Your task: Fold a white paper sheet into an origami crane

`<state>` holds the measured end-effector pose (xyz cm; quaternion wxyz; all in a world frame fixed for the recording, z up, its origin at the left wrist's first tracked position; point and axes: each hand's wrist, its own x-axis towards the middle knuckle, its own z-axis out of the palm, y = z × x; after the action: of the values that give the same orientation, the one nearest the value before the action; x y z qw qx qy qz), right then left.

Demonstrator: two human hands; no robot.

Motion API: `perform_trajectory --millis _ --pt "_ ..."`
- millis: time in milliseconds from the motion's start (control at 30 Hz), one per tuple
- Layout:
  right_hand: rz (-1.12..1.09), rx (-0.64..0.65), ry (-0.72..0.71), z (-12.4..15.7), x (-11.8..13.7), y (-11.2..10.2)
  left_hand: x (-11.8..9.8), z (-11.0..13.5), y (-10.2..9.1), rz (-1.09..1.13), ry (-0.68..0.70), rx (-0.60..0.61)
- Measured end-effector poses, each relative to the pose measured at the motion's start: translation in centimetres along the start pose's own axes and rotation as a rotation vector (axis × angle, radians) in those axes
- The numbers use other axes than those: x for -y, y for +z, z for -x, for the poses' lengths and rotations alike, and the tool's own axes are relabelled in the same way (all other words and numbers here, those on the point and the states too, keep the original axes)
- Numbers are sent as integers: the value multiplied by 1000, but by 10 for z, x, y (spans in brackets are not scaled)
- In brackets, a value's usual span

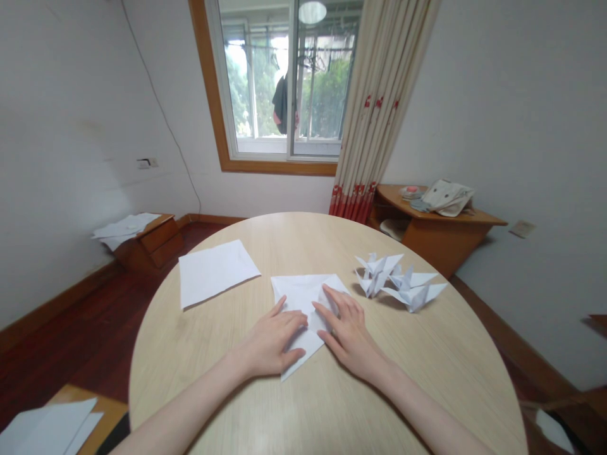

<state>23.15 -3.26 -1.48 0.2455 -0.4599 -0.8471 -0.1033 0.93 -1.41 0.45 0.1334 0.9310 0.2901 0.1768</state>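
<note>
A white sheet of paper (303, 287) with a folded flap lies on the round wooden table, a pointed corner toward me. On its left part rests my left hand (279, 338), fingers spread and palm down. My right hand (345, 325) lies on its right part, fingers apart and fingertips touching the paper. Neither hand grips anything. Part of the sheet is hidden under both hands. Several folded paper cranes (411, 292) stand in a cluster to the right, beyond my right hand.
Left of the sheet lies a white paper stack (215, 272) on the table (303, 237). More papers lie on a low cabinet (161, 239) at left and at the lower left (52, 430). At right, a wooden desk (450, 234) holds a cloth bag (448, 197).
</note>
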Motion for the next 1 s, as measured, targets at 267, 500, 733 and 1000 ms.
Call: perform_trajectory --millis 267,500,733,1000 --pt "43 0 -4 0 -4 5 1 1 2 -15 14 32" --pt "53 -24 34 1 -6 9 2 0 0 -26 25 62" --pt "32 -17 122 2 -7 14 -5 -1 1 -93 28 74" --pt "38 -6 117 1 -7 14 -7 -1 4 -157 37 92"
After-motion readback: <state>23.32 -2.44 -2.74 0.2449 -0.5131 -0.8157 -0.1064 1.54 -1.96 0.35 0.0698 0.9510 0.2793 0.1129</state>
